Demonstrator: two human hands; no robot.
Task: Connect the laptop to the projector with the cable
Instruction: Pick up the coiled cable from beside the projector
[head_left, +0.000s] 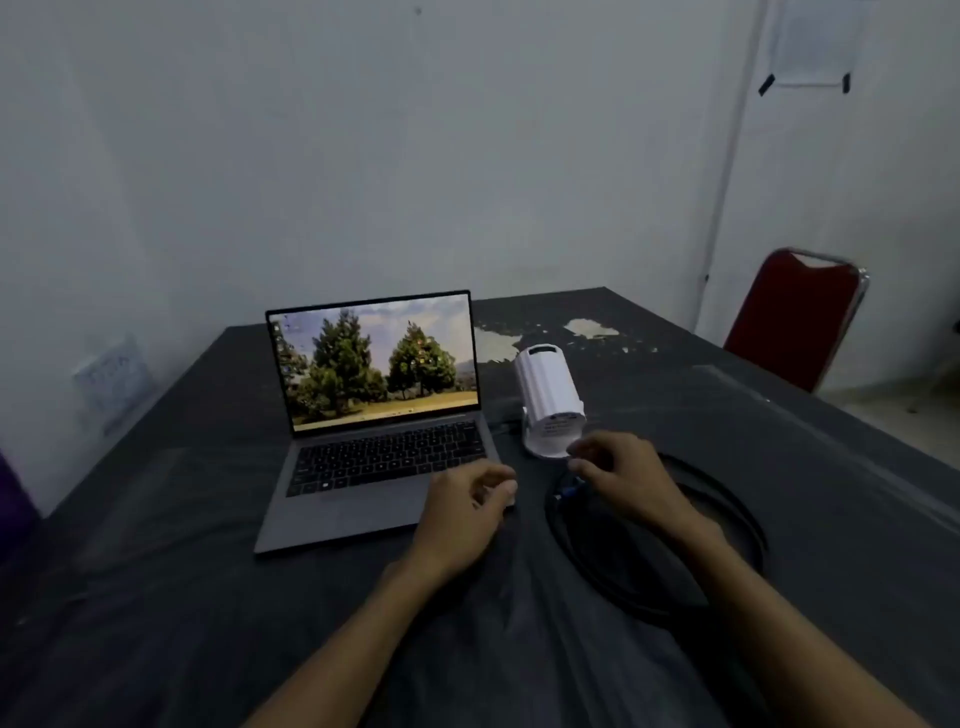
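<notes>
Head view, single frame. Laptop (374, 415) open and powered, desktop wallpaper showing, on a dark-covered table (156, 597). White projector (548, 400) lies just to the right of the laptop, one end toward the person. Black cable (727, 519) is coiled on the table in front of the projector, to the right of the laptop; one plug end with a blue bit sits at the coil's left side.

Left hand (467, 506) rests at the laptop's near right corner, fingers curled loosely; cannot tell whether it pinches anything. Right hand (618, 478) hovers over the coil just in front of the projector, fingers half spread and apparently empty, close to the plug end but not clearly touching it.

Status, judged: connection not started. No cable seen entering the laptop's right edge. A thin dark lead shows between laptop and projector; its purpose is unclear. Remaining: pick up a plug, seat it in the projector, uncoil, seat the other plug in the laptop. Ports on both devices are not visible from this angle.

Red chair (795, 317) at far right, not involved.
</notes>
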